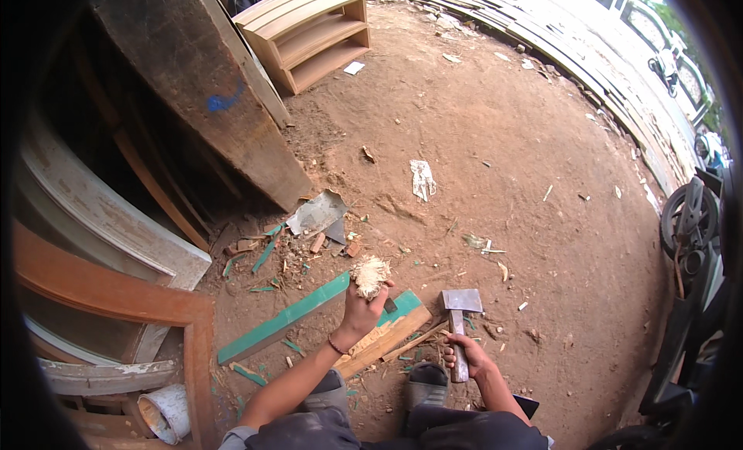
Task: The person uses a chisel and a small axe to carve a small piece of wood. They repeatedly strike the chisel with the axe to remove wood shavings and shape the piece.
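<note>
My left hand is closed around a chisel whose pale wooden top is frayed into a mushroom of fibres. Its dark blade shows beside my fingers, above a wooden plank; whether it touches the wood I cannot tell. Green paint covers the plank's far end, while bare, splintered wood shows nearer me. In my right hand is a short-handled hammer with a blocky grey metal head, held upright to the right of the plank. A green-painted beam lies on the ground to the left.
Wooden frames and a white bucket crowd the left side. A large dark board leans behind them. A small wooden shelf stands farther off. Green chips and scraps litter the dirt ground. A motorbike stands at right.
</note>
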Demonstrator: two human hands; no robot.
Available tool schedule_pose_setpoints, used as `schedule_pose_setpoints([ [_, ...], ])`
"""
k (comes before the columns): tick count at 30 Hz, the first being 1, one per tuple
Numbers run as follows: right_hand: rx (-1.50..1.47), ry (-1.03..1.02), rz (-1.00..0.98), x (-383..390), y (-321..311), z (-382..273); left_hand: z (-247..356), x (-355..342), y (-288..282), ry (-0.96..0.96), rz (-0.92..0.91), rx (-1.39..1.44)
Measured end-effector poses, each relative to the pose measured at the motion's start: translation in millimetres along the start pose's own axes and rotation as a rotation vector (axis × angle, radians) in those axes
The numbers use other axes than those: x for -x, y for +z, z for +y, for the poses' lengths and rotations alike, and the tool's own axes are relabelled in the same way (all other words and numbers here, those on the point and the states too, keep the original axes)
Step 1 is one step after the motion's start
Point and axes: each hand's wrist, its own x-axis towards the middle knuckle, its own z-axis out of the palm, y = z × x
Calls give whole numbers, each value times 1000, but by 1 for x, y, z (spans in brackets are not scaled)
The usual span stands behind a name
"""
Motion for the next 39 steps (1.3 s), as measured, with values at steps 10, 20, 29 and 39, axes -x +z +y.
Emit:
schedule_pose_setpoints([
  [10,31,3,11,-4,-1,2,9,9,4,-80,181,171],
  [20,32,2,-9,-7,-6,4,14,14,-2,-142,72,286],
  [29,50,-54,99,-10,0,13,14,18,-5,-27,-38,134],
  [39,289,-323,408,-24,10,51,10,18,-7,25,-52,50],
])
